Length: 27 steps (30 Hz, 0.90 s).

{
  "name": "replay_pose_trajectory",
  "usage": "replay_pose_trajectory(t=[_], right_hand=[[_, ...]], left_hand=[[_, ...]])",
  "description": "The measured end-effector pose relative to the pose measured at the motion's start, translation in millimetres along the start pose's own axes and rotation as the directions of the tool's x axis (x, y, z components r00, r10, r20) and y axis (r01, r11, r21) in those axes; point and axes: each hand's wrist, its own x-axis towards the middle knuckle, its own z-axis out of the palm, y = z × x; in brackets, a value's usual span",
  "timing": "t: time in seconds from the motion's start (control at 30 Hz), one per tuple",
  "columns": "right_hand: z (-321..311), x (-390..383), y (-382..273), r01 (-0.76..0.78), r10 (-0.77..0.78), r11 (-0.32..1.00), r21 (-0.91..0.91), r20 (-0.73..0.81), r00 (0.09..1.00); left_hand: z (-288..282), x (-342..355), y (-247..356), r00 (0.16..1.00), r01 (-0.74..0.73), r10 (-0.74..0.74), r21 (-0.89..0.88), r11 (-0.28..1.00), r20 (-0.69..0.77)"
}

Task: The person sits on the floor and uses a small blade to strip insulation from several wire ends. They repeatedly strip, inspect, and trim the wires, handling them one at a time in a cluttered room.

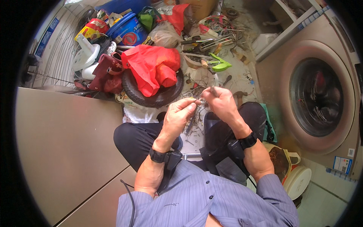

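Both hands are raised over the littered floor between my knees, fingertips almost meeting. The thumb and forefinger of my left hand (pixel 177 116) are pinched together on something too small to make out. Beside it, my right hand (pixel 224 108) is curled closed, with a short, dark, thin piece showing at its fingers; its kind does not show. Below the hands, thin wires and small bits lie scattered on the floor. Just beyond the right hand are a bright green-handled tool (pixel 220 63) and a hammer (pixel 240 94).
A black tyre (pixel 130 92) with a red cloth bag (pixel 151 64) on it stands ahead left. Behind it are a blue bucket (pixel 130 28) and a wire rack (pixel 58 53). A washing machine (pixel 276 75) flanks my right, a beige panel (pixel 68 140) my left. Tangled wires (pixel 219 26) lie farther off.
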Motion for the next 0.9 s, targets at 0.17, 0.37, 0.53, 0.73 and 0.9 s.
replay_pose_trajectory(t=[0.17,0.37,0.53,0.73,0.9], right_hand=[[-18.2,10.6,1.1,-0.079,0.182,0.785,0.614,-0.106,0.978],[-23.2,5.5,2.2,-0.104,0.071,0.77,0.629,0.077,0.994],[-21.3,-1.8,-5.1,-0.132,0.022,0.849,0.511,0.216,0.976],[-13.3,-10.4,-13.8,-0.088,-0.008,0.942,0.323,0.283,0.959],[-3.2,-13.5,-18.8,-0.098,0.089,0.995,0.017,0.295,0.951]], left_hand=[[-3.2,-5.6,11.7,0.945,-0.276,0.309,-0.248,0.929,0.104],[-7.1,-5.6,16.9,1.0,-0.014,0.014,0.048,0.999,0.003],[-12.3,-2.0,17.9,0.994,-0.102,0.106,0.169,0.98,-0.016],[-15.4,2.0,11.0,0.996,0.064,-0.067,0.053,0.997,0.055],[-11.6,4.5,8.0,0.997,-0.024,0.022,-0.026,0.999,-0.08]])
